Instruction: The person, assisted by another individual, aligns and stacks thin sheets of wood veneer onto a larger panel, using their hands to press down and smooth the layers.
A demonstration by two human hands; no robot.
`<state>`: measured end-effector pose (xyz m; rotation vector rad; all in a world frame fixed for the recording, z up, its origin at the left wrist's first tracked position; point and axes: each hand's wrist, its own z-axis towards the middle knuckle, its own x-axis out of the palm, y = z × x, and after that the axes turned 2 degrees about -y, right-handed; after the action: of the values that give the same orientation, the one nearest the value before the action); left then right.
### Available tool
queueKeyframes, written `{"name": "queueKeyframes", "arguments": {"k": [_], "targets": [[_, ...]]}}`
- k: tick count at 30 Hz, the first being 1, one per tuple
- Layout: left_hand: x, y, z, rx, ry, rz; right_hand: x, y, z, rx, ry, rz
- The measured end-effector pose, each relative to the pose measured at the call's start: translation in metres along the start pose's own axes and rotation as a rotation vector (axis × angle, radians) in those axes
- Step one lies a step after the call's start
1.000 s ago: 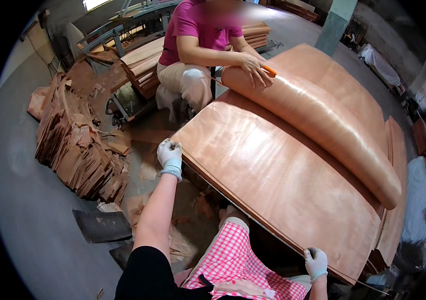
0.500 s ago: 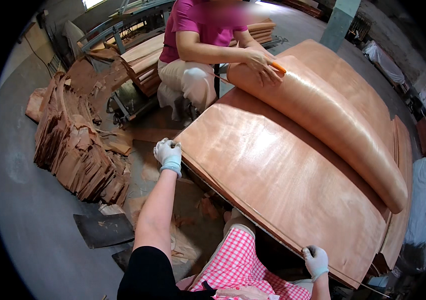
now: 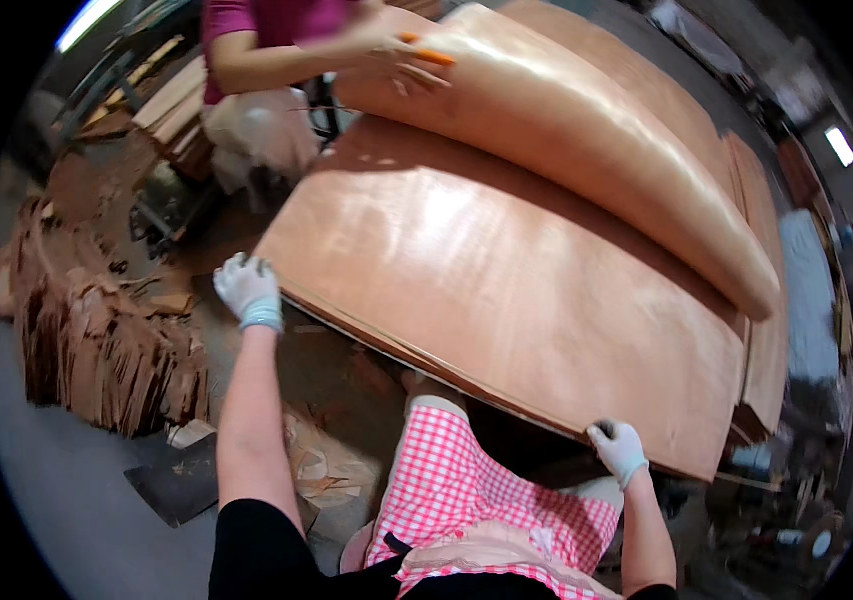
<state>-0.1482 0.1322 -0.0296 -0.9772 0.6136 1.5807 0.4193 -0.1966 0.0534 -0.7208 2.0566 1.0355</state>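
A stack of thin reddish-brown wood veneer sheets (image 3: pixel 487 290) spreads out before me, glossy on top. My left hand (image 3: pixel 247 290), in a white glove, is closed on the stack's near left corner. Farther right along the same near edge, my right hand (image 3: pixel 619 448), also gloved, grips the edge between thumb and fingers. How many layers each hand pinches is hidden. Across the far part, a veneer sheet is curled back into a long roll (image 3: pixel 587 150). A co-worker's hand (image 3: pixel 402 65) rests on the roll's left end and holds an orange object (image 3: pixel 432 56).
The co-worker (image 3: pixel 267 130) sits at the far left beside the stack. Torn veneer scraps (image 3: pixel 97 320) pile up on the floor to my left, near a dark flat piece (image 3: pixel 175 482). More sheets (image 3: pixel 765 290) lie beyond the right end. My checked apron (image 3: pixel 487 470) is close below the edge.
My view has turned, so the whole scene sits higher and farther left. Both my hands stay on the near edge. The co-worker's hand remains on the roll.
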Motion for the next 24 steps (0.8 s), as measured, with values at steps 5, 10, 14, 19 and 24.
{"name": "queueKeyframes", "arguments": {"k": [5,10,14,19,24], "targets": [[-0.005,0.015,0.002,-0.014,0.330,-0.070,-0.012,-0.027,-0.006,0.015,-0.108,-0.127],[0.010,0.041,-0.002,0.100,0.359,-0.016,-0.020,-0.034,0.001,0.203,-0.090,-0.128],[0.002,0.036,0.011,0.051,0.465,0.076,-0.012,-0.039,0.012,0.284,-0.034,-0.140],[-0.048,-0.080,-0.039,0.158,-0.042,-0.013,-0.012,-0.046,0.010,0.260,-0.030,-0.050],[-0.152,-0.315,-0.251,0.811,0.518,-0.516,-0.005,-0.058,0.014,0.191,-0.028,-0.072]]}}
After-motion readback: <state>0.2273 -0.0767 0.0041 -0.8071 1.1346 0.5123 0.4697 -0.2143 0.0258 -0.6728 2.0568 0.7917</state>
